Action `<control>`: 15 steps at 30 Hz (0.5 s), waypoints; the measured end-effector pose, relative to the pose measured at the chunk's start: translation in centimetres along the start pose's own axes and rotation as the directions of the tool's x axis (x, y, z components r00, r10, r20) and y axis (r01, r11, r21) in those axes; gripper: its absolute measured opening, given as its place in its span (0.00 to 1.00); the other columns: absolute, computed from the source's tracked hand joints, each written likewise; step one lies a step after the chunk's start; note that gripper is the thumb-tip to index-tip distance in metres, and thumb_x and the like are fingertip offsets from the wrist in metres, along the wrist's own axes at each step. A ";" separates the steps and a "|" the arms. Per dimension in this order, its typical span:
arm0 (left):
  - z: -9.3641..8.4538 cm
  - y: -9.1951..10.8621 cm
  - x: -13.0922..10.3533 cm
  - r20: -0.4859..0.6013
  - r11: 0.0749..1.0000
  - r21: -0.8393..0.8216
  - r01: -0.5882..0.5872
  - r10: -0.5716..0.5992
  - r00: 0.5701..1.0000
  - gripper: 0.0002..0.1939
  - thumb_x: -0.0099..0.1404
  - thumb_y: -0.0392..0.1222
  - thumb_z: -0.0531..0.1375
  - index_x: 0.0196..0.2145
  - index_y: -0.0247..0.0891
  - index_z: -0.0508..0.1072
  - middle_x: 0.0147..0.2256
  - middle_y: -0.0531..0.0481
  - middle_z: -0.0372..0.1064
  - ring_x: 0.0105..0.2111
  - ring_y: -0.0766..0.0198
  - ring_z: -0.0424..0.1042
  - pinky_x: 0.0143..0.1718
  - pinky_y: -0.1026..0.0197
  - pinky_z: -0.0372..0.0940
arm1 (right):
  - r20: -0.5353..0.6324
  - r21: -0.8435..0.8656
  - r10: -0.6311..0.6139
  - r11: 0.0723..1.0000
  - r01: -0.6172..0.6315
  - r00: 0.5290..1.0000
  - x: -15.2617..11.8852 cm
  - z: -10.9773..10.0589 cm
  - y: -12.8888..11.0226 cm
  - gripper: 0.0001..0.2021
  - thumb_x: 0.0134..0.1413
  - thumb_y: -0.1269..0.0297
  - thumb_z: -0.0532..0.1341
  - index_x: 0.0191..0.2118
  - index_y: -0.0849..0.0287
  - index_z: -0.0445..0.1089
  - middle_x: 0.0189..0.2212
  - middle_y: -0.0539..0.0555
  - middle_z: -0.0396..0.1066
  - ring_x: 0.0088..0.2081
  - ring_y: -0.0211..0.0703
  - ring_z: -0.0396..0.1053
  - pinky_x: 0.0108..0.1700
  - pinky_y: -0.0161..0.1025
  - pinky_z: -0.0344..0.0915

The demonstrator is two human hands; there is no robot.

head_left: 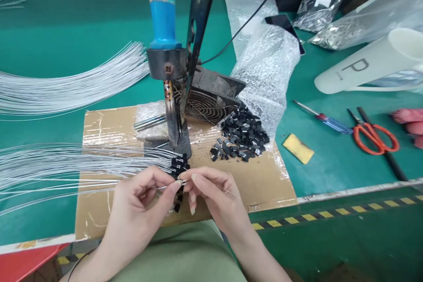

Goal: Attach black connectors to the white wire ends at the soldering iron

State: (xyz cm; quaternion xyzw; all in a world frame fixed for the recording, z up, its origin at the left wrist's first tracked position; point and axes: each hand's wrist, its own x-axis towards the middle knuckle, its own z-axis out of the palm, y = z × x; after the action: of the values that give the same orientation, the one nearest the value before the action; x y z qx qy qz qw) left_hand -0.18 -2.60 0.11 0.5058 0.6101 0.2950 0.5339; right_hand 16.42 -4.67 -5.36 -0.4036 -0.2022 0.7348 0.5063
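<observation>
My left hand (142, 205) is closed in a pinch on a thin white wire (161, 187) close to its end. Fingertips of my right hand (214, 196) meet the left ones there, pinching at the same wire end; a fine strand (232, 194) shows across the right palm. The tiny part between the fingertips is mostly hidden. Just beyond the hands lies a bundle of white wires (132, 158) with black connectors (179, 163) on their ends. Above them a blue-handled soldering iron (164, 22) hangs tip-down in a black metal stand (197, 13).
Loose black connectors (243, 134) are heaped on the cardboard (257, 180), beside a black fan (208, 108). More white wires (72, 88) lie at the left. At the right are a yellow sponge (298, 148), a screwdriver (330, 121), orange scissors (375, 139) and a white cup (366, 64).
</observation>
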 end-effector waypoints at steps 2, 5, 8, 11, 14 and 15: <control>0.1 0.2 -0.1 -0.014 1.000 -0.014 0.027 -0.027 1.000 0.09 0.65 0.41 0.67 0.27 0.39 0.78 0.22 0.55 0.70 0.23 0.69 0.58 0.24 0.67 0.52 | -0.015 -0.056 -0.080 0.995 0.079 0.997 -0.2 -0.1 0.2 0.11 0.63 0.54 0.71 0.41 0.54 0.87 0.29 0.52 0.79 0.25 0.33 0.73 0.28 0.30 0.73; 0.1 0.1 -0.2 -0.017 0.999 -0.031 0.038 -0.038 0.999 0.09 0.66 0.41 0.67 0.27 0.39 0.78 0.22 0.55 0.70 0.23 0.69 0.59 0.24 0.67 0.53 | 0.005 -0.101 -0.162 0.982 0.162 0.987 -0.5 -0.1 0.3 0.10 0.66 0.56 0.69 0.42 0.52 0.87 0.30 0.52 0.77 0.25 0.33 0.72 0.28 0.30 0.72; -0.1 -0.4 -0.1 0.030 0.999 -0.039 -0.030 0.031 0.999 0.08 0.66 0.40 0.67 0.28 0.40 0.79 0.22 0.55 0.70 0.22 0.70 0.60 0.22 0.69 0.53 | 0.022 -0.116 -0.188 0.975 0.190 0.982 -0.7 0.0 0.3 0.09 0.67 0.57 0.68 0.42 0.51 0.87 0.29 0.51 0.75 0.24 0.32 0.70 0.27 0.30 0.71; -0.3 -0.9 0.1 0.053 0.996 -0.051 -0.071 0.074 0.996 0.08 0.67 0.38 0.67 0.28 0.40 0.79 0.22 0.56 0.70 0.22 0.71 0.60 0.21 0.70 0.52 | 0.019 -0.113 -0.205 0.972 0.206 0.979 -0.6 0.0 0.3 0.09 0.67 0.57 0.68 0.42 0.51 0.87 0.29 0.51 0.74 0.24 0.33 0.70 0.26 0.30 0.70; -0.4 -1.2 0.2 0.049 0.997 -0.049 -0.063 0.066 0.997 0.09 0.68 0.38 0.67 0.28 0.40 0.79 0.22 0.56 0.70 0.22 0.71 0.60 0.21 0.71 0.53 | 0.007 -0.098 -0.215 0.972 0.215 0.977 -0.5 0.0 0.4 0.09 0.67 0.57 0.69 0.42 0.52 0.87 0.29 0.51 0.75 0.23 0.33 0.69 0.25 0.30 0.70; -0.4 -1.2 0.2 0.047 0.997 -0.047 -0.057 0.059 0.997 0.09 0.68 0.39 0.67 0.28 0.40 0.78 0.22 0.56 0.70 0.22 0.71 0.60 0.22 0.71 0.53 | -0.001 -0.096 -0.213 0.973 0.212 0.977 -0.4 0.0 0.4 0.09 0.67 0.57 0.69 0.42 0.52 0.87 0.28 0.51 0.75 0.23 0.33 0.70 0.25 0.30 0.70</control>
State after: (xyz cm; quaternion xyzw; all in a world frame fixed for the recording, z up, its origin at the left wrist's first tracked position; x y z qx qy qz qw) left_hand -0.92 -2.70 -0.95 0.5180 0.5752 0.3117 0.5512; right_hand 16.24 -5.25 -5.48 -0.4075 -0.2765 0.6636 0.5631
